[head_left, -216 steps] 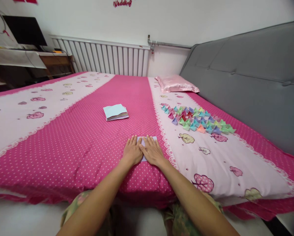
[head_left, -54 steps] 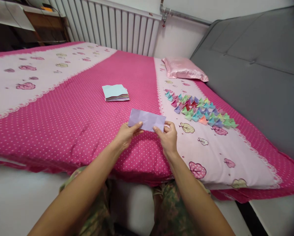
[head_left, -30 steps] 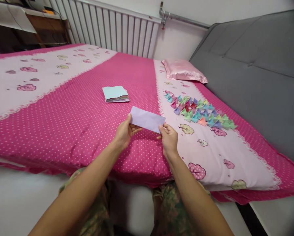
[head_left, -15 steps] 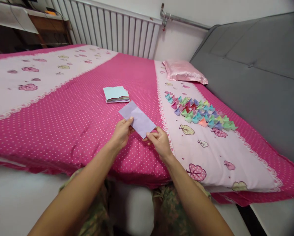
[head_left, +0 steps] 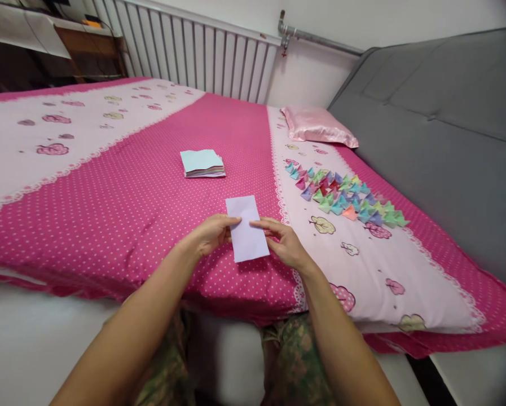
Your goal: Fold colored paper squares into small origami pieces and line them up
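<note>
A pale lilac sheet of paper (head_left: 249, 239), a narrow rectangle, is held above the near side of the bed between both hands. My left hand (head_left: 214, 232) pinches its left edge, thumb on top. On the opposite edge, my right hand (head_left: 285, 241) grips the paper with its thumb and fingers. The fingers under the sheet are partly hidden. Beyond my hands lies a stack of square paper (head_left: 202, 162), light blue on top with other colours below. To the right, many small folded paper boats (head_left: 341, 197) in several colours stand in rows.
The bed has a pink dotted cover (head_left: 151, 197) with pale printed bands. A pink pillow (head_left: 318, 125) lies by the grey headboard (head_left: 439, 96). Behind the bed are a white radiator (head_left: 193, 51) and a pipe (head_left: 320, 39); a desk (head_left: 89, 48) stands at the far left.
The lilac paper has been turned from a slanting position to nearly upright, with its long sides now at my hands. It is also slightly lower and nearer to me.
</note>
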{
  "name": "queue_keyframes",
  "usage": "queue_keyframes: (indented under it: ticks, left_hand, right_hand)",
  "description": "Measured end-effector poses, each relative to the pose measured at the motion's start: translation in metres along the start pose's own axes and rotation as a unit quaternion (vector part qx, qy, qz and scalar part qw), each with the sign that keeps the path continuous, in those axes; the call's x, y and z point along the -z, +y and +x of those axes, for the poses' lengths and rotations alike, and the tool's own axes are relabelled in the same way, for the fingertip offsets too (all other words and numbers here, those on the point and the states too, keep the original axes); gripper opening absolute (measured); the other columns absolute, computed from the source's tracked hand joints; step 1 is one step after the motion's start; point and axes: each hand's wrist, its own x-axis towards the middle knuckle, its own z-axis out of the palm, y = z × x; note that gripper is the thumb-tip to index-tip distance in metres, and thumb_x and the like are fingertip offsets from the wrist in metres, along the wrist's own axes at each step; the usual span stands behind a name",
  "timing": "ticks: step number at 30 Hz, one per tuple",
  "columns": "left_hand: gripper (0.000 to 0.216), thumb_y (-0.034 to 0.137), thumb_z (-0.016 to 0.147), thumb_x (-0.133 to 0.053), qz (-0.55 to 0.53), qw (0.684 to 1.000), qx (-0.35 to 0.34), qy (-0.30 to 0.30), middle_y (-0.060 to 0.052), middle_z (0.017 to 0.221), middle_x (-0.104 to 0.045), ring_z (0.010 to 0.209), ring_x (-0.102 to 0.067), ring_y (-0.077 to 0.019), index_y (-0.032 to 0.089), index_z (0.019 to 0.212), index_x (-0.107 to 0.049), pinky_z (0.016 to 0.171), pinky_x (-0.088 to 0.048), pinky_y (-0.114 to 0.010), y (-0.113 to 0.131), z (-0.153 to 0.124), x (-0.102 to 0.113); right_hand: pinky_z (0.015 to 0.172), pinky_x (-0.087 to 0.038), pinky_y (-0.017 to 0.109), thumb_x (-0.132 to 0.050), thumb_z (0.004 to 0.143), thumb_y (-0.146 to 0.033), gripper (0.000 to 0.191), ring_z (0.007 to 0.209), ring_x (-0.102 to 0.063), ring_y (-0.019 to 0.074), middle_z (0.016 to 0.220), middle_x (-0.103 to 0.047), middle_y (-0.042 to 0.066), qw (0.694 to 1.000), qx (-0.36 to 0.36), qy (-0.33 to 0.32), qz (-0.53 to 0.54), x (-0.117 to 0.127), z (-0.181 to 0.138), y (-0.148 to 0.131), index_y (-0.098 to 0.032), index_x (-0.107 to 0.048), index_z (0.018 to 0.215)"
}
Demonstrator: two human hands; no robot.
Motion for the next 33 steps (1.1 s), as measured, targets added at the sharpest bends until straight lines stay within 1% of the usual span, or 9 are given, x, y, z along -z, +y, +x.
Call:
queue_keyframes:
  ticks: [4, 9, 13, 16, 20, 25, 27, 30, 33]
  left_hand:
    - [0.012, 0.01, 0.076, -0.054, 0.024, 0.999, 0.018, -0.034, -0.009, 0.076, -0.068, 0.067, -0.063, -0.0144, 0.009, 0.082, -0.064, 0.066, -0.052, -0.024, -0.002, -0.002, -0.001]
    - [0.012, 0.013, 0.077, -0.054, 0.027, 0.997, 0.03, -0.066, -0.009, 0.075, -0.067, 0.068, -0.063, -0.0153, 0.009, 0.08, -0.064, 0.071, -0.05, -0.027, -0.005, -0.001, 0.0]
    - [0.011, 0.015, 0.076, -0.056, 0.033, 0.996, 0.034, -0.069, -0.009, 0.073, -0.067, 0.066, -0.062, -0.0139, 0.008, 0.077, -0.064, 0.067, -0.049, -0.025, -0.006, -0.002, 0.0]
    - [0.013, 0.02, 0.074, -0.06, 0.057, 0.992, 0.035, -0.103, -0.01, 0.077, -0.068, 0.069, -0.063, -0.0144, 0.009, 0.08, -0.065, 0.065, -0.048, -0.023, -0.005, -0.004, 0.001]
    - [0.025, 0.03, 0.075, -0.059, 0.082, 0.983, 0.027, -0.165, -0.011, 0.09, -0.068, 0.085, -0.062, -0.0192, 0.012, 0.092, -0.065, 0.075, -0.046, -0.029, -0.004, -0.005, 0.001]
    - [0.058, 0.061, 0.078, -0.037, 0.063, 0.97, 0.01, -0.236, -0.014, 0.109, -0.062, 0.101, -0.056, -0.0251, 0.014, 0.101, -0.063, 0.081, -0.044, -0.037, -0.003, -0.005, -0.001]
    - [0.056, 0.06, 0.075, -0.044, 0.087, 0.968, -0.023, -0.236, -0.013, 0.11, -0.062, 0.104, -0.054, -0.0251, 0.015, 0.102, -0.062, 0.083, -0.042, -0.036, -0.005, -0.005, -0.002]
    - [0.042, 0.045, 0.071, -0.061, 0.152, 0.963, -0.082, -0.207, -0.011, 0.107, -0.064, 0.102, -0.055, -0.0226, 0.016, 0.101, -0.063, 0.086, -0.039, -0.033, -0.013, -0.002, -0.006]
    - [0.037, 0.043, 0.07, -0.062, 0.169, 0.96, -0.128, -0.181, -0.01, 0.096, -0.068, 0.092, -0.059, -0.02, 0.013, 0.091, -0.066, 0.084, -0.039, -0.032, -0.023, 0.005, -0.009]
  right_hand:
    - [0.086, -0.045, 0.031, -0.058, 0.077, -0.023, 0.022, 0.102, -0.054, 0.0193, 0.106, -0.058, 0.005, 1.0, 0.004, -0.002, -0.006, -0.002, 0.0, -0.001, -0.026, -0.068, 0.096]
    - [0.08, -0.047, 0.031, -0.062, 0.074, -0.025, 0.02, 0.096, -0.057, 0.0197, 0.102, -0.059, 0.004, 1.0, -0.003, -0.001, 0.023, -0.001, 0.001, 0.0, -0.026, -0.069, 0.093]
    - [0.077, -0.047, 0.03, -0.066, 0.071, -0.028, 0.019, 0.088, -0.06, 0.0193, 0.096, -0.062, 0.005, 1.0, -0.002, 0.009, 0.023, -0.002, 0.002, 0.001, -0.024, -0.07, 0.09]
    - [0.077, -0.047, 0.031, -0.064, 0.073, -0.03, 0.016, 0.085, -0.061, 0.0196, 0.092, -0.065, 0.004, 0.999, 0.005, 0.034, 0.026, -0.004, 0.003, 0.0, -0.023, -0.071, 0.087]
    - [0.07, -0.048, 0.03, -0.063, 0.074, -0.032, 0.017, 0.079, -0.063, 0.0203, 0.086, -0.069, 0.003, 0.995, -0.02, 0.097, 0.008, -0.009, 0.003, -0.001, -0.021, -0.071, 0.084]
    - [0.063, -0.048, 0.029, -0.064, 0.072, -0.035, 0.02, 0.071, -0.064, 0.0205, 0.078, -0.07, 0.004, 0.988, -0.06, 0.14, -0.007, -0.011, 0.002, -0.003, -0.017, -0.071, 0.076]
    - [0.065, -0.048, 0.029, -0.064, 0.072, -0.036, 0.022, 0.072, -0.064, 0.0206, 0.078, -0.07, 0.005, 0.986, -0.07, 0.151, -0.005, -0.011, 0.002, -0.004, -0.016, -0.071, 0.078]
    - [0.065, -0.048, 0.028, -0.063, 0.071, -0.037, 0.024, 0.073, -0.064, 0.0208, 0.08, -0.07, 0.005, 0.983, -0.08, 0.163, -0.013, -0.01, 0.001, -0.003, -0.015, -0.071, 0.079]
    - [0.064, -0.047, 0.027, -0.062, 0.071, -0.039, 0.026, 0.073, -0.064, 0.0206, 0.08, -0.07, 0.004, 0.982, -0.084, 0.17, -0.026, -0.01, 0.001, -0.002, -0.015, -0.071, 0.078]
